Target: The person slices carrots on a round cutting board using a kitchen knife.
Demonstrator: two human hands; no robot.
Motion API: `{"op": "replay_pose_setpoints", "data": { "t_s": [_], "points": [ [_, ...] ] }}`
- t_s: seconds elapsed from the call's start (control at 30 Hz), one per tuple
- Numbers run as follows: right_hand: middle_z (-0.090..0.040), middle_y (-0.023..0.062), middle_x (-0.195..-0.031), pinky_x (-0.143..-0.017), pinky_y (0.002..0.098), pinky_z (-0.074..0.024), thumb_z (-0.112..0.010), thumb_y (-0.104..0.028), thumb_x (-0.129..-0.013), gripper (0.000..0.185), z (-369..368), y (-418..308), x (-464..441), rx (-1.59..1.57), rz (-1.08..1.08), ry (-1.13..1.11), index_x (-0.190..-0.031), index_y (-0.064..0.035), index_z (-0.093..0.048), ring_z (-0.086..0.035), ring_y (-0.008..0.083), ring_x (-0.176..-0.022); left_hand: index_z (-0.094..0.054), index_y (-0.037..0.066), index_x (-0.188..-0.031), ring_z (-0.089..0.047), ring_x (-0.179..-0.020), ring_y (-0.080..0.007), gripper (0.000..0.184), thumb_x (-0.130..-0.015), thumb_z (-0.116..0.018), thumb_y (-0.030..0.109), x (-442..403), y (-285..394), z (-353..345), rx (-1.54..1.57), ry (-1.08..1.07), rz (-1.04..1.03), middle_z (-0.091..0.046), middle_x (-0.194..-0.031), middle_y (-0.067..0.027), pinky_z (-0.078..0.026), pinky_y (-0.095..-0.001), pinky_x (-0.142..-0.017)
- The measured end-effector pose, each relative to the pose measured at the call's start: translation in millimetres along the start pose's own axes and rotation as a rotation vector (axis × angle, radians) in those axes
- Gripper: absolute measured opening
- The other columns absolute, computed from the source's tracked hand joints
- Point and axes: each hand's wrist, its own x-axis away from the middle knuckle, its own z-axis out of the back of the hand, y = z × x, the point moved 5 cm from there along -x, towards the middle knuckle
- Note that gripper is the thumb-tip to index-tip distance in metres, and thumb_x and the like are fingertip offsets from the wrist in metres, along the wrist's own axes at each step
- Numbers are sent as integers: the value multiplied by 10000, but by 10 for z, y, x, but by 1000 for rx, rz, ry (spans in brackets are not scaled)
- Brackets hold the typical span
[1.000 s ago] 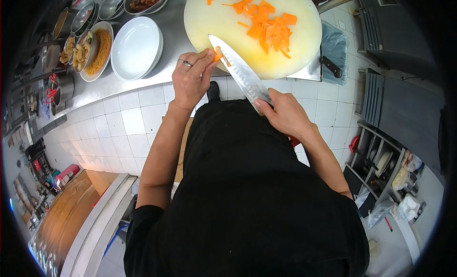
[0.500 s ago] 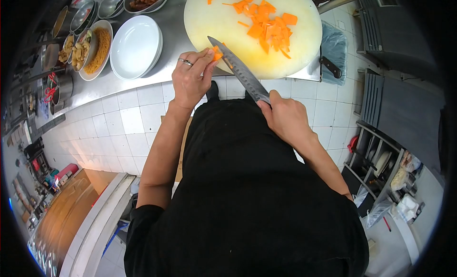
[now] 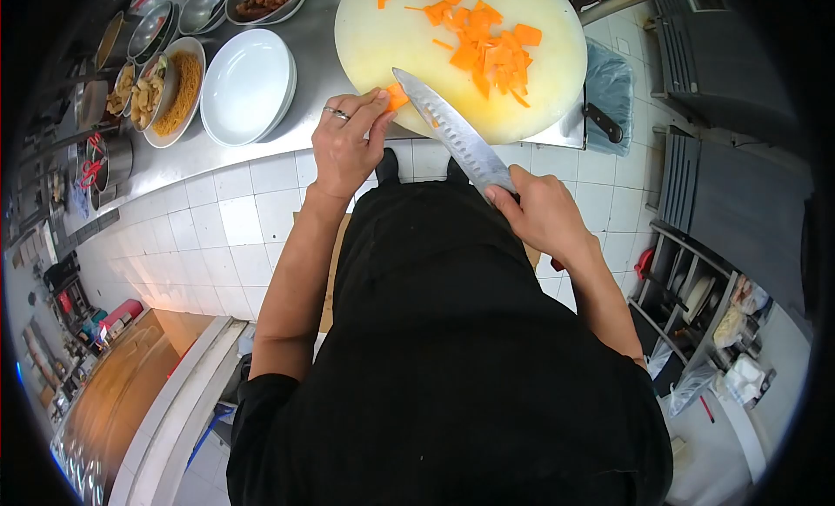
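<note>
My left hand (image 3: 350, 141), with a ring on one finger, pinches a small carrot piece (image 3: 396, 96) at the near left edge of a round cutting board (image 3: 383, 36). In my right hand (image 3: 546, 209) is the handle of a kitchen knife (image 3: 452, 134). Its dimpled blade slants up and left over the board, the tip just right of the held carrot. A small orange bit clings to the blade. Thin carrot slices (image 3: 491, 54) lie in a loose heap on the far right half of the board, with a few strays to the left.
White plates (image 3: 248, 87) are stacked left of the board. Beyond them stand a bowl of noodles (image 3: 185, 93) and several metal bowls (image 3: 206, 6). A second knife (image 3: 603, 122) lies at the counter's right edge, beside a plastic-lined bin (image 3: 611, 80).
My right hand and the knife have shifted right and slightly down, and the blade has turned to show more of its flat side. My left hand stays almost in place on the carrot.
</note>
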Motion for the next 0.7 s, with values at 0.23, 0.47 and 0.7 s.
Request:
{"op": "replay_pose_setpoints", "data": {
  "t_s": [0.23, 0.47, 0.7],
  "points": [
    [-670, 253, -705, -641, 493, -506, -685, -384, -1036, 438, -60, 78, -142, -151, 38, -41, -940, 44, -668, -663, 434, -648, -809, 62, -1065, -697, -905, -274, 260, -811, -864, 66, -4, -10, 2, 3, -14, 3, -798, -1065, -63, -589, -365, -808],
    [-715, 303, -858, -761, 536, -524, -673, -376, -1035, 436, -129, 38, -242, -276, -13, -167, -1043, 59, -699, -693, 489, -832, -811, 69, -1083, -695, -914, -273, 268, -820, -861, 72, -4, -15, 0, 9, -18, 6, -799, -1067, -64, -589, -365, -813],
    [-710, 276, -803, -676, 492, -544, -667, -380, -1046, 447, -227, 60, -295, -271, 69, -108, -996, 64, -674, -707, 433, -712, -807, 65, -1085, -693, -925, -279, 273, -817, -862, 69, -2, -19, -2, 4, -19, -9, -796, -1063, -65, -588, -372, -827]
  ]
}}
